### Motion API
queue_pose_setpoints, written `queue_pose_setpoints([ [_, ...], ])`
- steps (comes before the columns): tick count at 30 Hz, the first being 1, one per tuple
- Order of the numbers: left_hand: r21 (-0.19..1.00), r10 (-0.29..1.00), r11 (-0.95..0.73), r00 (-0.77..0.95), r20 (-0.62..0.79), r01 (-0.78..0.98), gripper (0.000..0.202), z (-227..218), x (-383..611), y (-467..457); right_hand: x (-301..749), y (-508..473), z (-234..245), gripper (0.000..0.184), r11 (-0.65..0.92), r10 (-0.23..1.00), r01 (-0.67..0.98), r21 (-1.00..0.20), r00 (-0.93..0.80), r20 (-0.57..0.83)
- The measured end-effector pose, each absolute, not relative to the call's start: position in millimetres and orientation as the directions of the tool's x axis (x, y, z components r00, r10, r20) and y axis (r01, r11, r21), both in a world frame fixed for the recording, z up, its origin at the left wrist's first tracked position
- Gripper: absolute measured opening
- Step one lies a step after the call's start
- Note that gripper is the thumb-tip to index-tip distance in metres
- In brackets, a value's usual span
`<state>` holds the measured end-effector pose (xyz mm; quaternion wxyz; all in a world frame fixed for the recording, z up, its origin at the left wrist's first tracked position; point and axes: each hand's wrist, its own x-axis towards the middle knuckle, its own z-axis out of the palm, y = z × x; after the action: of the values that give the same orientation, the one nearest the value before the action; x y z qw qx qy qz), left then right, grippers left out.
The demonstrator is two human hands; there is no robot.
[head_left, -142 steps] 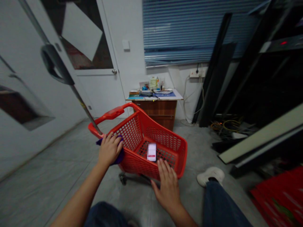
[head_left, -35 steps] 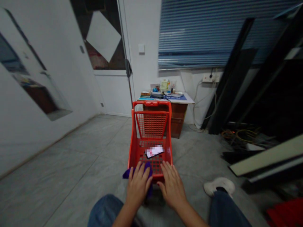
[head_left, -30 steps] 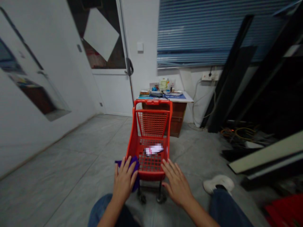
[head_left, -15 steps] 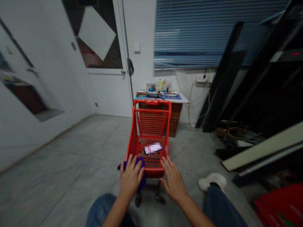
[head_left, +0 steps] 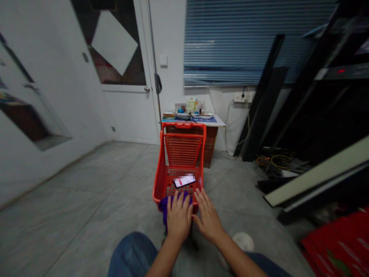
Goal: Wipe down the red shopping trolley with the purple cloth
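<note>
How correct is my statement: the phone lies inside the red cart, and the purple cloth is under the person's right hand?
One part is wrong: the purple cloth is under the left hand, as the head view shows. The phone does lie inside the red cart.
</note>
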<state>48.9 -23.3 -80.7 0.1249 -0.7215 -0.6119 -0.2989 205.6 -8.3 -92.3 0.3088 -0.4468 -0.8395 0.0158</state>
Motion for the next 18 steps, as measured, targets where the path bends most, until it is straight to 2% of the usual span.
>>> queue_pose_setpoints([
  [5, 0.105, 0.83, -0.15, 0.067, 0.554, 0.983, 0.032, -70, -14, -17, 211, -6, -92, 0.078, 0.609, 0.749, 0.752, -0.254, -0.439, 0.496],
  [9, 0.056, 0.833, -0.13, 0.079, 0.547, 0.99, 0.034, -69, -58, -15, 205, -6, -94, 0.079, 0.609, 0.747, 0.741, -0.284, -0.415, 0.52],
  [14, 0.15, 0.809, -0.013, -0.078, 0.583, 0.989, 0.036, -80, -2, -22, 200, -5, -100, 0.077, 0.604, 0.744, 0.743, -0.289, -0.396, 0.538],
  [18, 0.215, 0.803, -0.107, -0.043, 0.594, 0.971, 0.034, -86, 60, -23, 204, -2, -103, 0.072, 0.633, 0.713, 0.733, -0.25, -0.426, 0.557],
])
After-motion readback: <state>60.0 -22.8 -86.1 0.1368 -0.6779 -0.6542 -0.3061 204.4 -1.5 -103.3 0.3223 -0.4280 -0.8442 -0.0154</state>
